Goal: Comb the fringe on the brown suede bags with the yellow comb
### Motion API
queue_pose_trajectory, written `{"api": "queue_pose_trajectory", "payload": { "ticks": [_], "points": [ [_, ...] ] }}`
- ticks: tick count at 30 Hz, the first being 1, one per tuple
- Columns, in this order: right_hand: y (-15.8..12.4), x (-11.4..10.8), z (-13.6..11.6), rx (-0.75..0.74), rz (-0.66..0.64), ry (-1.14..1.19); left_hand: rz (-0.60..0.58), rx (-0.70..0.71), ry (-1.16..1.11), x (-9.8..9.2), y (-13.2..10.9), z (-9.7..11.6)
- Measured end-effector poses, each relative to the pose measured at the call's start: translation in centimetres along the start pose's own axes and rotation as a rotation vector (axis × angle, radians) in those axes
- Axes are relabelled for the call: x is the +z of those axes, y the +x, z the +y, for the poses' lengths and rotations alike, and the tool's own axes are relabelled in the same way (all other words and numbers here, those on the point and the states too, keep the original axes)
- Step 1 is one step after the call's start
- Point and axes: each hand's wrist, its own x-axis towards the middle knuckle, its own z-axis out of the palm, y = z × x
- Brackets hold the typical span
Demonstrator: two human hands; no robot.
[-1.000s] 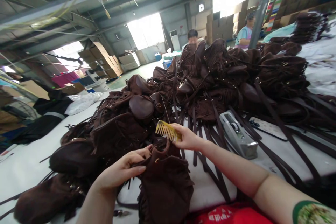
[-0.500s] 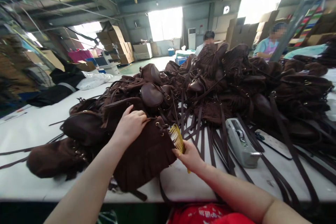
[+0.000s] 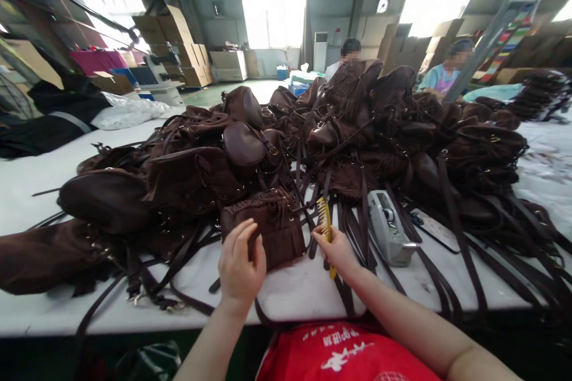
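A yellow wide-toothed comb (image 3: pixel 325 219) stands nearly upright in my right hand (image 3: pixel 340 253), teeth toward the left. My left hand (image 3: pixel 243 262) is half curled with the thumb apart from the fingers, and nothing shows in it. Just behind and to the right of that hand lies a dark brown fringed bag (image 3: pixel 279 238) on the white table. Its drawstring top faces away from me, with small metal eyelets on it. Whether my left fingertips touch the bag I cannot tell. The comb is right of the bag, apart from it.
A large heap of brown bags (image 3: pixel 348 125) with long straps fills the table (image 3: pixel 295 300). A grey tape dispenser (image 3: pixel 391 229) and a phone (image 3: pixel 433 231) lie to the right. Two people sit beyond the heap. Clear plastic (image 3: pixel 129 112) lies at back left.
My left hand has let go of the bag and moved down and right. The bag now lies flatter on the table. My right hand, with the comb, has shifted slightly right.
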Motion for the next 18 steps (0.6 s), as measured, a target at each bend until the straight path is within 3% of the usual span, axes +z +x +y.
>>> {"api": "queue_pose_trajectory", "payload": {
  "ticks": [3,6,9,14,18],
  "points": [
    [-0.5,-0.5,-0.9,-0.036,-0.165,-0.001,-0.090,-0.112,0.029,-0.2,-5.2,0.7],
    [0.2,0.1,-1.4,-0.025,-0.253,-0.050,-0.028,-0.258,0.069,0.0,-8.0,0.1],
    [1.3,1.2,-1.6,0.042,-0.325,-0.089,0.018,-0.330,0.046,0.4,-8.8,-0.5],
    [2.3,2.7,-2.4,0.178,-0.504,-0.098,0.150,-0.241,0.164,2.9,-9.8,-1.1],
    [2.7,3.4,-3.1,0.246,-0.589,-0.056,0.062,-0.411,0.199,5.4,-10.1,-1.8]
  ]
}}
